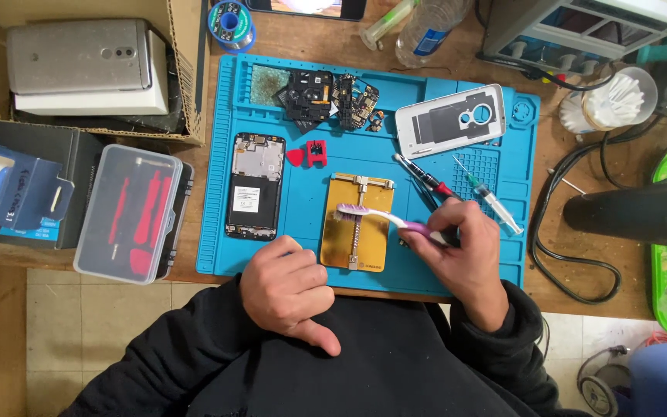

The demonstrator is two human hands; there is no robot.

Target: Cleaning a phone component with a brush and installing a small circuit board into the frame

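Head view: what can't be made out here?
- Whether the left hand holds anything: its curled fingers hide the palm.
- The toothbrush handle end: covered by the right hand.
- The gold holder contents under the bristles: too small.
- The phone at the top edge: cut off.

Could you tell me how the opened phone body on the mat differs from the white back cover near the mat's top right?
The opened phone body is dark and lies upright at the mat's left; the white back cover is pale and lies tilted crosswise. The phone body shows inner parts and a label; the cover shows cut-out holes. Both rest flat on the blue mat, untouched by either hand.
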